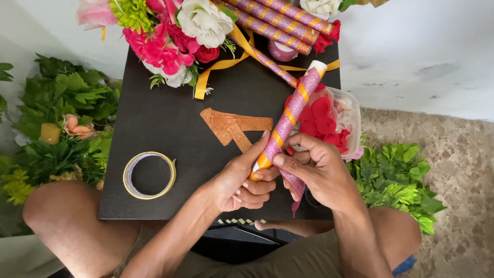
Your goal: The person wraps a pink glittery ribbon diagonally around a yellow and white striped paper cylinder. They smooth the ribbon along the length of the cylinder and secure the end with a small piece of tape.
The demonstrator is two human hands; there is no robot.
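Note:
My left hand and my right hand both grip the lower end of a long stick wrapped in pink glitter ribbon with orange stripes. The stick slants up and to the right over a small black table. A loose tail of pink glitter ribbon hangs down below my right hand. Just left of the stick lie orange glitter strips on the table.
A roll of yellow tape lies at the table's front left. Several wrapped sticks and a flower bunch sit at the back. A clear box of red petals stands to the right. Green leaves flank both sides.

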